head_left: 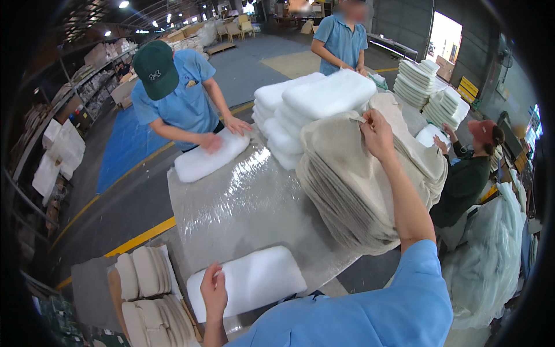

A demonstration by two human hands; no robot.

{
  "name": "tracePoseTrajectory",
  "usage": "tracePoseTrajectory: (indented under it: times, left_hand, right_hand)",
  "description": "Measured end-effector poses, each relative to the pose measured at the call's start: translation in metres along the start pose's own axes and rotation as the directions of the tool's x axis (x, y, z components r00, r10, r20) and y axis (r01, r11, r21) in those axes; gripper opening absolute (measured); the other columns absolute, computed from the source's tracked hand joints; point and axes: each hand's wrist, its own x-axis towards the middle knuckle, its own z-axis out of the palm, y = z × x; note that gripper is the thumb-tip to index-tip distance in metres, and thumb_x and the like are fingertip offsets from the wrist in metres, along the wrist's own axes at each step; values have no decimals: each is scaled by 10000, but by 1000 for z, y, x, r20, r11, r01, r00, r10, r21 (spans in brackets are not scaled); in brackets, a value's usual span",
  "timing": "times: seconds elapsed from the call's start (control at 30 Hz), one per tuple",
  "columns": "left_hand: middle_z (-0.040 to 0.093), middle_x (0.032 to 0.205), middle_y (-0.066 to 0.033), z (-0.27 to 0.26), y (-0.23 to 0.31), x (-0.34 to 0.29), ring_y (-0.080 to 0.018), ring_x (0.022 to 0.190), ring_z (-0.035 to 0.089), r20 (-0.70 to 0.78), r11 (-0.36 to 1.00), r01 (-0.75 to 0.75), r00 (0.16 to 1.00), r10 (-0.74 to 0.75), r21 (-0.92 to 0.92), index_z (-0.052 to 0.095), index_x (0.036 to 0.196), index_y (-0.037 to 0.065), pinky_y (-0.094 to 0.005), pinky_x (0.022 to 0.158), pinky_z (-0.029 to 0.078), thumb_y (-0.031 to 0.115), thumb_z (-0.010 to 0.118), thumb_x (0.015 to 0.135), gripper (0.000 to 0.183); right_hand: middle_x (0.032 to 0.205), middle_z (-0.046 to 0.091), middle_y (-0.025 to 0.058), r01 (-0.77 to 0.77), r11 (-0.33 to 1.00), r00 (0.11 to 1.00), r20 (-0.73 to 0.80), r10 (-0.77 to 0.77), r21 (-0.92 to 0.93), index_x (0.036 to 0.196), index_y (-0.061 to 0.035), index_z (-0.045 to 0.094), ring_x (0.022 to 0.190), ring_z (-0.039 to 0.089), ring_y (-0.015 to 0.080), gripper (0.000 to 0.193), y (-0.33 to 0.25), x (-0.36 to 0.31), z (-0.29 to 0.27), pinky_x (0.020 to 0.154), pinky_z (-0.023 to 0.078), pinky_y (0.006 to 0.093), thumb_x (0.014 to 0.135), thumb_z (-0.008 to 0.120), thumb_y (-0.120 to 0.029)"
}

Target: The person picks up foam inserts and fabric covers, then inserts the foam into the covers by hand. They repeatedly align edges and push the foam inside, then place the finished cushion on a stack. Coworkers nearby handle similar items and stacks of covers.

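Observation:
My right hand (378, 134) reaches out to a tall stack of beige fabric covers (341, 173). Its thumb and fingers pinch the edge of the top cover. Close to my body, a white fibre pad (260, 274) lies on the plastic-covered table (254, 214). At that pad's left end is my left hand (214, 290), fingers loosely bent and apart, gripping nothing. Whether it touches the pad I cannot tell. Beyond the beige stack rises a pile of thick white pads (324, 95).
Across the table a co-worker in a green cap (156, 69) presses on another white pad (214, 155). More people work at the back and right. Finished-looking beige cushions (151, 272) stand at lower left; clear plastic sheeting (485, 260) hangs at right.

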Motion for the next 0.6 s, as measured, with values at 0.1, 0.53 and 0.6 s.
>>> tracePoseTrajectory:
  times: [0.1,0.53,0.6]
  left_hand:
    - [729,1275,-165,13,57,26,-231,1128,716,177,967,-238,960,218,96,638,1393,6,-349,994,544,82,650,1015,386]
    - [637,1317,-179,-58,245,-5,-358,1197,643,503,426,-877,272,820,-220,605,1380,39,-419,1028,514,186,782,903,529]
    - [623,1266,-160,-61,231,-26,-313,1132,644,707,614,-673,189,682,-412,592,1345,27,-391,967,524,293,794,930,533]
  right_hand:
    - [873,575,48,58,995,997,39,-62,79,1058,-34,576,850,536,138,137,-57,-24,-32,765,460,302,1031,620,-161]
    - [930,668,74,171,795,637,550,-540,582,991,-44,647,848,692,272,102,-310,-199,-118,728,527,367,928,707,-97]
    - [887,722,71,96,760,468,645,-604,642,936,-53,657,756,718,306,105,-328,-223,-128,662,545,380,921,744,-109]
